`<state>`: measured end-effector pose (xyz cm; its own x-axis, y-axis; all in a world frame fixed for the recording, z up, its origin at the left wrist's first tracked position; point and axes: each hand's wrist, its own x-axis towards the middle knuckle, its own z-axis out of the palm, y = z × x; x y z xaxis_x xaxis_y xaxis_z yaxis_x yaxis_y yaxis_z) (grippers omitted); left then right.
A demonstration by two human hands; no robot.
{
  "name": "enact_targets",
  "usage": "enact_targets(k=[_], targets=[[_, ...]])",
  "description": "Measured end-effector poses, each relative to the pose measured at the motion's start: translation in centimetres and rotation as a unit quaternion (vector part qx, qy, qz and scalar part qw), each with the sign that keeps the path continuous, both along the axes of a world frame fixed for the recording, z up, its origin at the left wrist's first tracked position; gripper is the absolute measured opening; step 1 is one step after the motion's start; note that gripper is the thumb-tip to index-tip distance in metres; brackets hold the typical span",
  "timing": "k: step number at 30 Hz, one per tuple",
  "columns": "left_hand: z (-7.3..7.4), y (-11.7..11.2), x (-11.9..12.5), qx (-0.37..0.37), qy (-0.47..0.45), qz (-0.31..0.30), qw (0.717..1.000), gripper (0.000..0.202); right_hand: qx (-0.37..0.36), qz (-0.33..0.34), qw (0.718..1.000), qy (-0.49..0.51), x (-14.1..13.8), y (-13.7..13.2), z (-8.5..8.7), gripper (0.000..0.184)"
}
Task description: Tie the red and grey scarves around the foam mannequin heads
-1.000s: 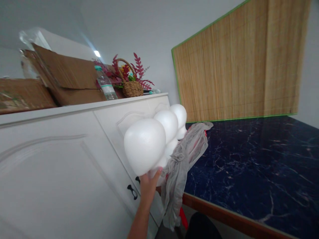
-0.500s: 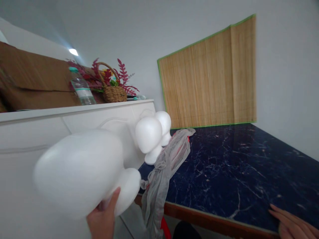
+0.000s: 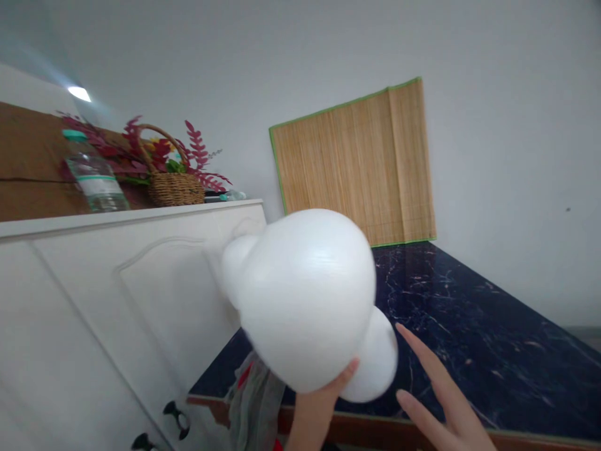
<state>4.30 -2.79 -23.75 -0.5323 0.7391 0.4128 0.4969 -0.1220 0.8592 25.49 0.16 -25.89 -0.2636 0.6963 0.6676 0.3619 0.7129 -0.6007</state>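
Note:
A white foam mannequin head fills the middle of the view, tilted, with its round base toward the right. My left hand grips it at the neck, the fingers partly hidden behind it. To the right of the base, my right hand is spread with thumb and fingers apart, close to the base but not touching it. Another white head shows only in part behind the held one. Sheer grey fabric with some red hangs over the front edge of the dark blue marbled table.
On the left stands a white cabinet with black knobs. Its top bears a plastic bottle, a wicker basket of red-leaved plants and brown cardboard. A bamboo mat leans against the wall behind the table.
My left hand has carried the mannequin head rightward, from beside the cabinet to in front of the table. My right hand has lifted off the tabletop and come toward the base. The view has shifted right.

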Motion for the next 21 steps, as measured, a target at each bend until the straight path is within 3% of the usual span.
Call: enact_targets(k=[3,5,7,9,13,16,19,21], targets=[[0.0,3.7,4.6,-0.013,0.024,-0.121,0.992,0.021,-0.07,0.053,0.994,0.062,-2.0,2.8,0.7,0.066],[0.1,4.9,6.0,0.017,0.027,-0.152,0.988,0.048,-0.094,0.076,0.987,0.103,-2.2,5.7,0.9,0.055],[0.0,5.3,6.3,0.039,0.033,-0.177,0.983,0.087,-0.101,0.092,0.983,0.125,-1.7,8.8,1.3,0.045],[-0.3,5.5,5.8,0.031,0.035,-0.202,0.978,0.105,-0.109,0.103,0.981,0.124,-0.9,11.5,2.0,0.047],[-0.8,6.3,4.6,-0.007,0.022,-0.287,0.958,0.101,-0.163,0.122,0.975,0.089,0.0,14.9,2.4,0.065],[-0.5,6.9,3.9,-0.02,-0.032,-0.321,0.946,0.095,-0.172,0.117,0.976,0.059,0.3,16.1,1.1,0.07],[0.7,7.7,2.4,-0.039,-0.093,-0.274,0.956,0.084,-0.18,0.12,0.975,0.046,1.4,16.7,-0.4,0.076],[1.8,9.1,0.7,-0.043,-0.083,-0.223,0.97,0.074,-0.204,0.14,0.969,0.019,2.6,17.2,-0.7,0.072]])
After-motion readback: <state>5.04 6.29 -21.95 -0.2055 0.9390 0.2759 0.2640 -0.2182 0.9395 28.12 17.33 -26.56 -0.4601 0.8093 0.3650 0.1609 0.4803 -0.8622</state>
